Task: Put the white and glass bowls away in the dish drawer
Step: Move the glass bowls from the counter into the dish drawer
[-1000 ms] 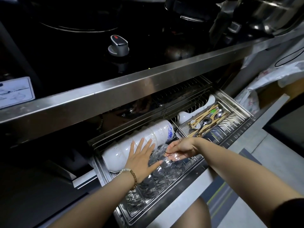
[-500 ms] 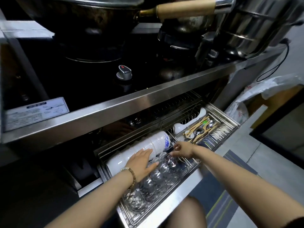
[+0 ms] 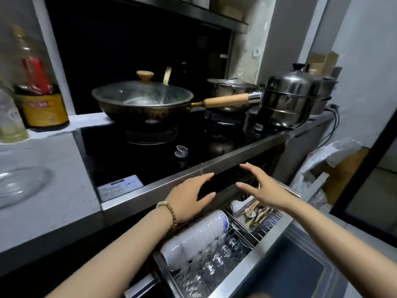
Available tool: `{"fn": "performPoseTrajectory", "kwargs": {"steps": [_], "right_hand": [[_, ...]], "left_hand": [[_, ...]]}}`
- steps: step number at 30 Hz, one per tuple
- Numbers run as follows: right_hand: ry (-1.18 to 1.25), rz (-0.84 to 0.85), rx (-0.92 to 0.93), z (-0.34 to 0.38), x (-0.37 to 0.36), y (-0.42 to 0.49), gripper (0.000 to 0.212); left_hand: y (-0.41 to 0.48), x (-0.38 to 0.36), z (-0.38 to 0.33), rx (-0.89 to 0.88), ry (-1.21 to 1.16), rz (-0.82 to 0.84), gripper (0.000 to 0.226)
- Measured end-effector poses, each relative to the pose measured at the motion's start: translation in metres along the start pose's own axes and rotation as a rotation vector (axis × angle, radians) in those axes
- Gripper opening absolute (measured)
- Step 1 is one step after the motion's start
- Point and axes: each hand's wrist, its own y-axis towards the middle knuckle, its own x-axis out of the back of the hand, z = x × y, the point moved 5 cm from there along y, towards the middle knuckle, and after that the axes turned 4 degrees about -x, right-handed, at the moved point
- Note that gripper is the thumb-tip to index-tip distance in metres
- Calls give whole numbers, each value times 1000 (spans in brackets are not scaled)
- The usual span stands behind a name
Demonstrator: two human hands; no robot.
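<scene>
White bowls lie stacked on their sides along the back of the open dish drawer, and the glass bowls sit just in front of them. We hold our left hand and right hand above the drawer, before the steel stove edge, fingers spread apart and gripping nothing. Behind, a lidded wok sits on the stove.

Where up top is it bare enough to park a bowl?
Bare: the grey counter between the glass dish and the hob edge. Crowded: white bowls, glass bowls and cutlery tray pack the drawer; wok and steamer fill the hob's back.
</scene>
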Motion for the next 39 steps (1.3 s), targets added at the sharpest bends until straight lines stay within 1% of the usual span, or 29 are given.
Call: {"fn": "performPoseTrajectory", "kwargs": {"steps": [3,7,12,17,22,28,33,36,39], "right_hand": [[22,-39,112,50,8,2,62],[43,3,238,114,1,11,63],[106,96,387,194,-35,21,64],[64,183,491,261,-89,29,65],[66,289,543,312,-142,28,65],[-64,297,666,361,-195,21,58],[-187,314,752,383,-223,20,41],[-263,329,755,386,-235,23,38],[-258,336,754,388,-241,25,34]], "left_hand": [[-7,60,-3,-8,46,-101,57],[-32,132,9,15,163,-195,58],[-84,197,47,163,232,-216,59],[-146,237,93,347,270,-231,59],[-197,259,130,480,319,-254,58],[-243,269,162,563,311,-275,54],[-256,267,174,534,263,-288,47],[-256,266,177,534,250,-285,47],[-256,265,179,537,238,-279,48]]}}
